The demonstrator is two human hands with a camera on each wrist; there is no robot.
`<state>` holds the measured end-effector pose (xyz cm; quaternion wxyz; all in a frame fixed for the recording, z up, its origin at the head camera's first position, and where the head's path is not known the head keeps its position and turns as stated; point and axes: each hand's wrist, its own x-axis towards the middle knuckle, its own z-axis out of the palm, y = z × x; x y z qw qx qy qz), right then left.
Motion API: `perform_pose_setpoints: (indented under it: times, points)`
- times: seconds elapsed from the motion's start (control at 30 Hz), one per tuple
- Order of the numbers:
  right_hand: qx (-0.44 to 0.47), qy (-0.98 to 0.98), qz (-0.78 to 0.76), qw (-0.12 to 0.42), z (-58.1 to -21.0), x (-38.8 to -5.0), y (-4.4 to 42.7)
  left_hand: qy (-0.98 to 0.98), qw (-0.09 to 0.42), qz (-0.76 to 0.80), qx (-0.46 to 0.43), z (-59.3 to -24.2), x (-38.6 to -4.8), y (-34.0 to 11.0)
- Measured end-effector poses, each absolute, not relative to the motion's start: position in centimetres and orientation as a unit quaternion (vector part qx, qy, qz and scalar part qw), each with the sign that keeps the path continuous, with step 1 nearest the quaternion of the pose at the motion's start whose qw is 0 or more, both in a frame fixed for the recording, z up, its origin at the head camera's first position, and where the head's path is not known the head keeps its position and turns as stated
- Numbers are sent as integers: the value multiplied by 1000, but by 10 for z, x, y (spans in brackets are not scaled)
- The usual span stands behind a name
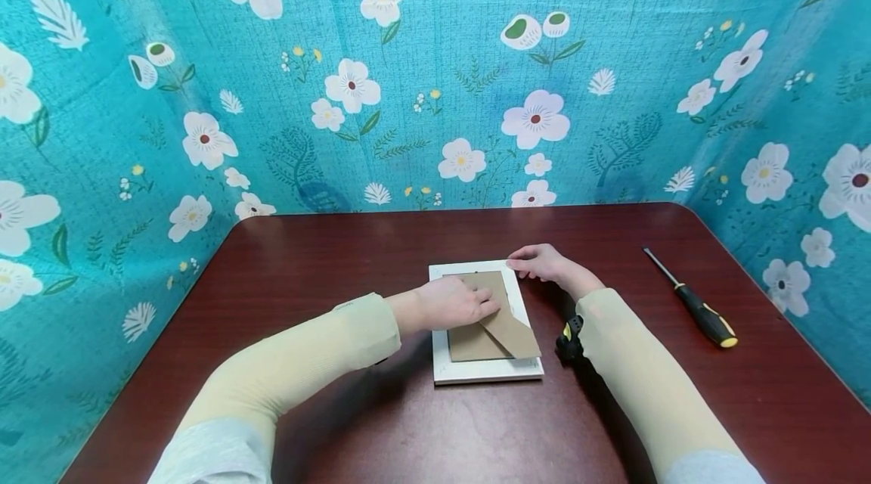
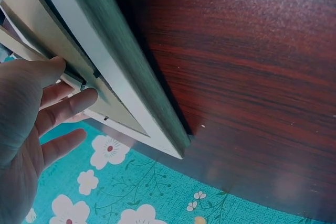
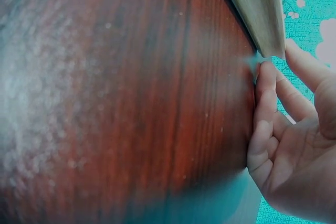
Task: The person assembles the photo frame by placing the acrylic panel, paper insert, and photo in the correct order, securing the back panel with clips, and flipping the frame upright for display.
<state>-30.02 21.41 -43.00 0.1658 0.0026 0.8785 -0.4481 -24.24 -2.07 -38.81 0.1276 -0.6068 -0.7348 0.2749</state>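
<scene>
A white picture frame point(image 1: 488, 371) lies face down on the table, its brown backing board point(image 1: 469, 344) uppermost. A brown stand flap point(image 1: 515, 333) lifts at a slant off the board, its lower end reaching over the frame's rim. My left hand point(image 1: 452, 303) is over the board and pinches the flap between thumb and fingers; in the left wrist view the thumb point(image 2: 55, 66) lies along the flap's edge. With thumb and fingers my right hand point(image 1: 540, 263) grips the frame's far right corner, seen close in the right wrist view beside the frame's edge point(image 3: 262, 14).
A screwdriver point(image 1: 708, 316) with a black and yellow handle lies on the dark red wooden table point(image 1: 327, 265) at the right. Blue flowered cloth point(image 1: 422, 91) hangs behind and along both sides. A black device point(image 1: 570, 340) is strapped at the right wrist.
</scene>
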Motion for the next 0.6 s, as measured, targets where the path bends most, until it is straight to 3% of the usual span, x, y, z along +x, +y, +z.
perform_pose_setpoints:
  times: [0.37, 0.6]
  points:
    - [6, 880, -447, 164, -430, -301, 214, -730, 151, 276, -607, -390, -241, -22]
    - [6, 881, -446, 160, -431, -300, 214, -739, 132, 278, -599, -390, -240, -21]
